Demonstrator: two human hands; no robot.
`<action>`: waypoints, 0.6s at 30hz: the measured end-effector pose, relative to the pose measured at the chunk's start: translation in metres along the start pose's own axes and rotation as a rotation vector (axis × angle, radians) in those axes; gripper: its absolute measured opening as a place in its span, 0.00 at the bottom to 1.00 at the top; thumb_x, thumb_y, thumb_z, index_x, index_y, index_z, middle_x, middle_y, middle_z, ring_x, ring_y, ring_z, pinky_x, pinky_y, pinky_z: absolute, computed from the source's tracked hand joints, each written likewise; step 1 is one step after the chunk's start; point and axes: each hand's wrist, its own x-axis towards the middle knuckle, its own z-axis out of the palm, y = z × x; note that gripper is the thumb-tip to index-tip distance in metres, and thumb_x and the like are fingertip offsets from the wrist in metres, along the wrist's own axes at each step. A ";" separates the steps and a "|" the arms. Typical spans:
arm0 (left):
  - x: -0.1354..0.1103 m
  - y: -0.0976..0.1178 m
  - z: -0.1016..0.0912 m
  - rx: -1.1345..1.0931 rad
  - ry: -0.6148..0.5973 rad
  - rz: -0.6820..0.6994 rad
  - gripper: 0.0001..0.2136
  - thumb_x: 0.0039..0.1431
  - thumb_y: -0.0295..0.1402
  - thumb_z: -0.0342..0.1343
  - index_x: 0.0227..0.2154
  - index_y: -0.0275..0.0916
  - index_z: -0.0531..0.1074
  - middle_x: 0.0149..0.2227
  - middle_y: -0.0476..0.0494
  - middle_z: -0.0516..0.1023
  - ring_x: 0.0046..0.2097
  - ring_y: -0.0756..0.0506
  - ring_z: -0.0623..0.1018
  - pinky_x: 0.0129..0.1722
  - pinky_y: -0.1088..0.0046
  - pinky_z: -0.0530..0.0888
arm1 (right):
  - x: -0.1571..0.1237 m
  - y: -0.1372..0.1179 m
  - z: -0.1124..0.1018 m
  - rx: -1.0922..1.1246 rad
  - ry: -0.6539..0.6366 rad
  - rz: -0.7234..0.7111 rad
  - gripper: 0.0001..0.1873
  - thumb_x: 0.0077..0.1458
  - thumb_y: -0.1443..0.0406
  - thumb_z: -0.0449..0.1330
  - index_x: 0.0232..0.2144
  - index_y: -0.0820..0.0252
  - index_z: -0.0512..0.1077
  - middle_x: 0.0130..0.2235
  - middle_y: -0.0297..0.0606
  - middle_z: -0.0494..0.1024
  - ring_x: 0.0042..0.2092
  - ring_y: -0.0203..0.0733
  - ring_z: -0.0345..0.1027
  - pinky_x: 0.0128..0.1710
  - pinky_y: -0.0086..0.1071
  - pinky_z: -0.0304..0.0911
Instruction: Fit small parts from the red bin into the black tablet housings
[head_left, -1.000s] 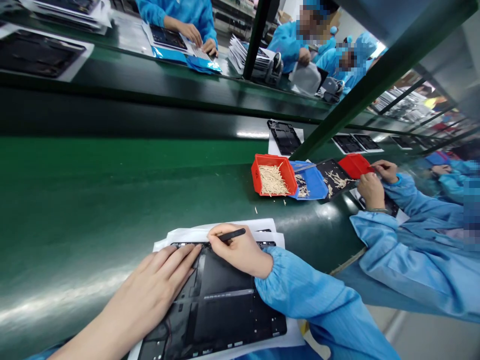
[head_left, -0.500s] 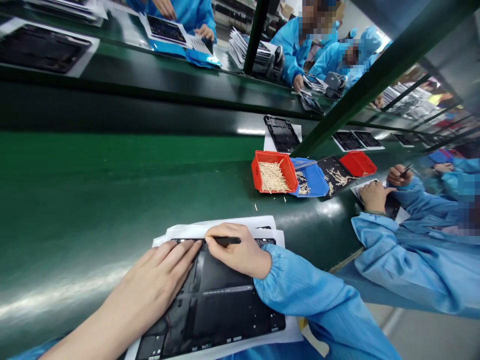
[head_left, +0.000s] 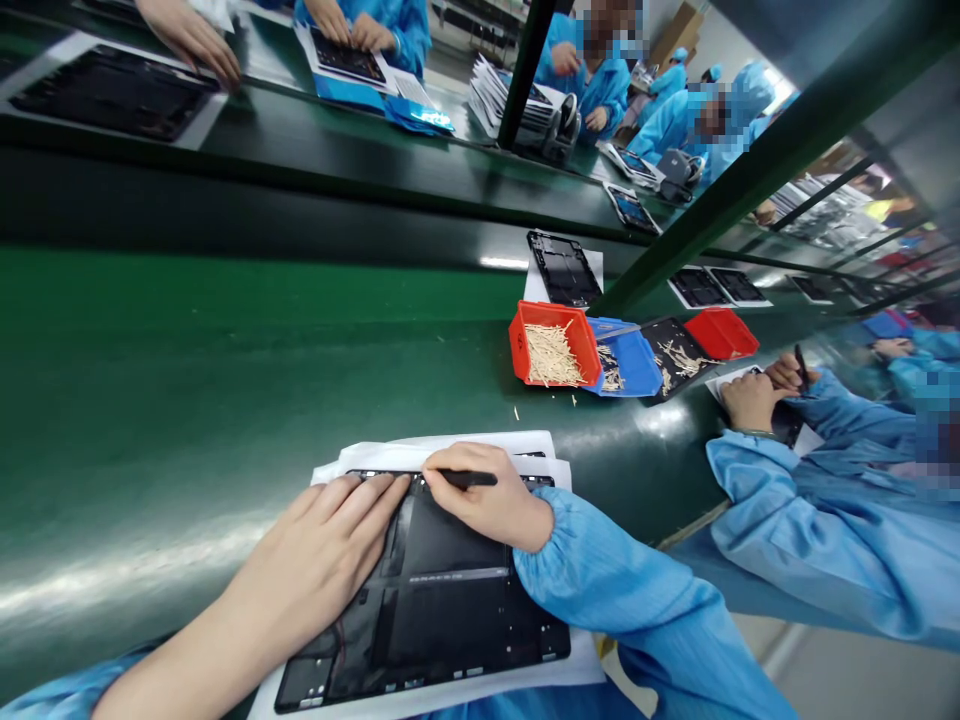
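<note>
A black tablet casing [head_left: 442, 625] lies flat on layered white sheets [head_left: 450, 450], on a green workbench belt [head_left: 150, 400], directly in front of the person. The left hand [head_left: 322, 560] lies open on the casing's upper left area, its fingers [head_left: 375, 500] extended and close together, their tips near the top edge, gripping nothing. The right hand [head_left: 487, 500] is closed in a pen grip around a slim black pick [head_left: 476, 479], resting at the casing's top edge; the pick's tip is hidden under the fingers. A blue smock sleeve [head_left: 600, 590] covers the right forearm, its cuff lying over the casing's right side.

Beyond the casing stand a red bin [head_left: 517, 345] heaped with pale wooden sticks [head_left: 551, 355], a blue bin [head_left: 637, 365] touching it and holding more sticks, a black tray [head_left: 667, 345] with scattered sticks, and a second red bin [head_left: 721, 333]. To the casing's right, a co-worker's hands [head_left: 757, 390] work over a white sheet [head_left: 731, 378], one holding a dark pen-like tool [head_left: 801, 368] upright.
</note>
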 end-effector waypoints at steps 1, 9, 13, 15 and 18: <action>0.000 0.000 0.000 -0.005 0.004 -0.001 0.21 0.67 0.30 0.49 0.62 0.33 0.66 0.50 0.36 0.78 0.47 0.37 0.73 0.47 0.59 0.66 | -0.001 0.000 -0.001 -0.019 -0.023 -0.042 0.10 0.64 0.64 0.56 0.34 0.57 0.77 0.33 0.38 0.81 0.34 0.39 0.74 0.38 0.33 0.70; 0.005 -0.001 -0.004 -0.018 0.005 0.008 0.20 0.66 0.30 0.49 0.60 0.35 0.68 0.48 0.37 0.77 0.45 0.38 0.72 0.44 0.60 0.66 | -0.001 0.000 -0.009 -0.073 -0.120 -0.217 0.09 0.67 0.66 0.55 0.39 0.60 0.76 0.35 0.41 0.82 0.36 0.40 0.74 0.40 0.33 0.69; 0.007 0.000 -0.007 0.009 -0.019 0.028 0.21 0.65 0.28 0.51 0.60 0.33 0.68 0.46 0.37 0.77 0.44 0.38 0.71 0.43 0.60 0.65 | -0.002 0.003 -0.007 -0.055 -0.022 -0.141 0.09 0.63 0.66 0.58 0.31 0.60 0.76 0.31 0.38 0.81 0.32 0.37 0.73 0.36 0.30 0.68; 0.007 0.000 -0.007 0.021 -0.022 0.034 0.22 0.64 0.28 0.52 0.61 0.32 0.67 0.47 0.36 0.76 0.45 0.37 0.70 0.43 0.58 0.65 | -0.003 0.005 -0.007 -0.035 0.046 -0.034 0.09 0.60 0.66 0.60 0.28 0.60 0.75 0.28 0.36 0.79 0.29 0.36 0.72 0.33 0.29 0.67; 0.005 0.000 -0.004 0.027 -0.019 0.029 0.23 0.65 0.28 0.51 0.62 0.33 0.65 0.48 0.36 0.76 0.46 0.36 0.71 0.45 0.57 0.65 | -0.006 0.005 -0.008 0.021 0.067 0.106 0.09 0.59 0.65 0.60 0.28 0.59 0.76 0.28 0.35 0.80 0.29 0.36 0.72 0.31 0.28 0.66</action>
